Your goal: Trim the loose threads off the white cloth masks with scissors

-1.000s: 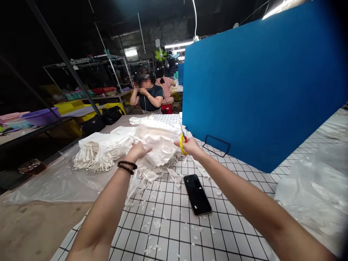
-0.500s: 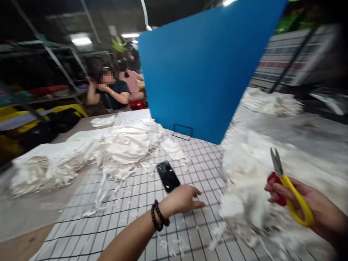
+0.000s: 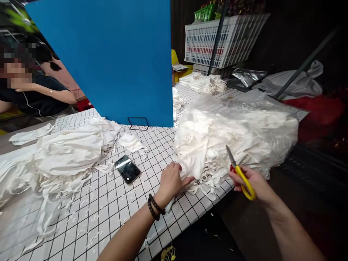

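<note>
My left hand (image 3: 172,178), with dark bead bracelets (image 3: 154,207) at the wrist, is at the near left edge of a pile of white cloth pieces (image 3: 214,141). Its thumb stands apart from the bent fingers, and I see nothing held between them. The pile spills from a clear plastic bag (image 3: 288,123), its thin straps hanging toward the table's edge. In my right hand (image 3: 254,181) is a pair of scissors (image 3: 246,183) with yellow and red handles. Their blades look together and point up and away, in front of the pile.
A phone (image 3: 127,169) lies on the checked table cover (image 3: 160,145) among white scraps. More white cloth (image 3: 70,148) is heaped on the left. A tall blue board (image 3: 122,61) stands behind. A person (image 3: 51,90) sits beyond it, and a white crate (image 3: 212,41) is at the back right.
The view has swung to the right. My left hand has moved from beside the phone to the edge of the bagged cloth pile. The scissors stay in my right hand.
</note>
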{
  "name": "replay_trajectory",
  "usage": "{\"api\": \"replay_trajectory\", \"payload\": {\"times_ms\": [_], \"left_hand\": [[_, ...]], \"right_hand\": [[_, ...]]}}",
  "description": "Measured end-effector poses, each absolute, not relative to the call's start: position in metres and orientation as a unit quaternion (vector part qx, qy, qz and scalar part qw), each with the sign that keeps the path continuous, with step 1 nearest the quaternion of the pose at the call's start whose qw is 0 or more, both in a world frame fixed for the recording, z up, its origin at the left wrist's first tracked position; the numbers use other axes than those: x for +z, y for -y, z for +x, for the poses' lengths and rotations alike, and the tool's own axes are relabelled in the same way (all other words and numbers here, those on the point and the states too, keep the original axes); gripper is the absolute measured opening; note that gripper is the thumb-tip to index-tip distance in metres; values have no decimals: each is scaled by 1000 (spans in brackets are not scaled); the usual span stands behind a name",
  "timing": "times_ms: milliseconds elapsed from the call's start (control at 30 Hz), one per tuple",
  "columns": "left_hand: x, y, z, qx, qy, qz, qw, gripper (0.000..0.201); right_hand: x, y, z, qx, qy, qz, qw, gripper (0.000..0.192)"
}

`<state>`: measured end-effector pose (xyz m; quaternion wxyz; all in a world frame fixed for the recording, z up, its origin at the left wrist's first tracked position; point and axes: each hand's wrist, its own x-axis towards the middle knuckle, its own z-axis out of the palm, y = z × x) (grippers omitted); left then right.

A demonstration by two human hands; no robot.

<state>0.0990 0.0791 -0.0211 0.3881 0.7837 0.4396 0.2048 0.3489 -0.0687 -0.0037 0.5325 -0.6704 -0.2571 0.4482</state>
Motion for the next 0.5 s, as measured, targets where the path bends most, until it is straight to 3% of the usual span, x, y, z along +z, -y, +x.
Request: {"api": "replay_trajectory", "payload": {"times_ms": [100, 300, 500], "left_hand": [[-25, -86, 107, 204, -437, 725, 492, 32], [-7, -105, 70, 248, -403, 602, 643, 34], [-8, -93, 36, 365, -436, 469, 676, 32]], "right_hand": [[-9, 70, 341, 458, 267, -671, 518, 47], [-20, 61, 337, 491, 267, -633, 536, 45], [-13, 1, 304, 489, 346, -600, 529, 50]]}}
